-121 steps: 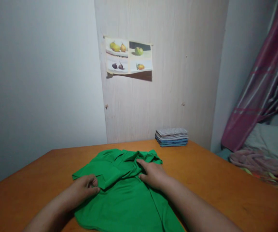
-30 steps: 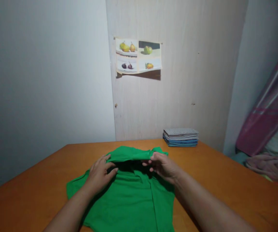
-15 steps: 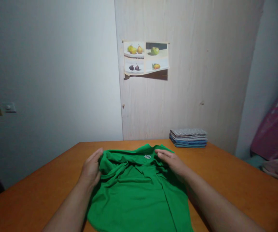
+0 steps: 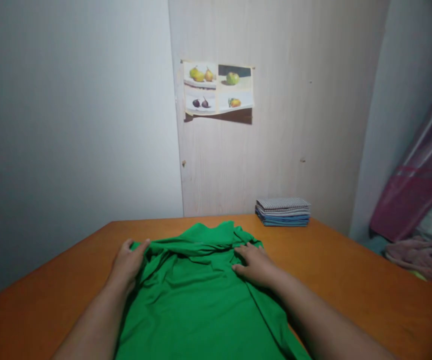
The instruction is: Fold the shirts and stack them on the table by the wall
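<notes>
A green shirt [image 4: 193, 300] lies spread over the wooden table, its lower end running out of the bottom of the view. Bunched folds and a turned-up collar edge are at its far end. My left hand [image 4: 129, 262] grips the cloth at the far left corner, with fabric between thumb and fingers. On the far right corner rests my right hand [image 4: 256, 262], fingers spread across the cloth and thumb apart. The white label at the neck is out of sight.
A stack of folded cloths [image 4: 282, 212], checked on top and blue below, sits at the back right of the orange-brown table [image 4: 332, 280]. Fruit pictures [image 4: 218, 89] hang on the wall behind. Beyond the right edge lie a pink sheet [image 4: 407, 185] and crumpled fabric [image 4: 422, 255].
The shirt's far edge has folded over, covering the neck label. My right hand has opened flat on the cloth, and my left has shifted slightly lower. The view has turned a little right.
</notes>
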A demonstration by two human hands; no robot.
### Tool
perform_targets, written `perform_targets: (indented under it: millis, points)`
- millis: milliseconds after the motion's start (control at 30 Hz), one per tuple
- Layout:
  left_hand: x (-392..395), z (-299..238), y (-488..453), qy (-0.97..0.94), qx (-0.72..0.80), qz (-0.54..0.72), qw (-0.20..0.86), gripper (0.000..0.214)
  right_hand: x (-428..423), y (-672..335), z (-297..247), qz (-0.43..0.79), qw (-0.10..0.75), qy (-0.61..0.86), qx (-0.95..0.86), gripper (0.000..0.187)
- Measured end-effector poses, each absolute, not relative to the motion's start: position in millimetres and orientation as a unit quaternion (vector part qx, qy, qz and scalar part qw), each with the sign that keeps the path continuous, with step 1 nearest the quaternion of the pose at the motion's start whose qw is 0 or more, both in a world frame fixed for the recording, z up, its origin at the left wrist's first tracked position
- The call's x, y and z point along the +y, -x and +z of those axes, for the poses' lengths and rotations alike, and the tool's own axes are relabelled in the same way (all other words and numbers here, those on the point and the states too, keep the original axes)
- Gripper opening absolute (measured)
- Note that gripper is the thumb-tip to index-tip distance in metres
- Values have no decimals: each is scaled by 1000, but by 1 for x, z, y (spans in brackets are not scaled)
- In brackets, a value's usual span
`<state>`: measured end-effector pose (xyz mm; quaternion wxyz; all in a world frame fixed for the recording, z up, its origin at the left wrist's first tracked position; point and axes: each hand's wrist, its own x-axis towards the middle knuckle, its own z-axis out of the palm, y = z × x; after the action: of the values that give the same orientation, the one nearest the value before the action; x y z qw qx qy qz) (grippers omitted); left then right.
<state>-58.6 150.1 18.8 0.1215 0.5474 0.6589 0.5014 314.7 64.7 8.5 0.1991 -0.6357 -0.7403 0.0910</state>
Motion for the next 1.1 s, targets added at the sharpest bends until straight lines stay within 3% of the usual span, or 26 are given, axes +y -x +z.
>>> perform_targets:
  millis: [167, 300, 400, 533, 733, 833, 1000, 1100]
  points:
    - [136, 29, 52, -530, 729, 431, 33, 71, 47, -296, 27, 140, 304, 515, -789, 23]
    - [122, 37, 45, -516, 737, 436, -14, 68, 20, -273, 34, 314, 241, 436, -808, 13]
    - [114, 40, 38, -535, 731, 423, -35, 67, 4, -258, 32, 343, 163, 406, -831, 18]
    - [108, 40, 28, -578, 710, 395, -73, 60, -2, -245, 29, 232, 101, 356, -900, 38]
    - [103, 41, 15, -654, 660, 352, -113, 46, -1, -240, 26, 142, 75, 336, -928, 13]
    - [102, 42, 11, -686, 647, 322, -86, 42, 0, -240, 25, 141, 78, 338, -927, 15]
    - [107, 32, 10, -721, 636, 274, -20, 44, 0, -239, 28, 148, 66, 335, -928, 49]
    - [109, 25, 9, -731, 639, 240, 11, 45, -2, -235, 29, 128, 51, 333, -933, 32]
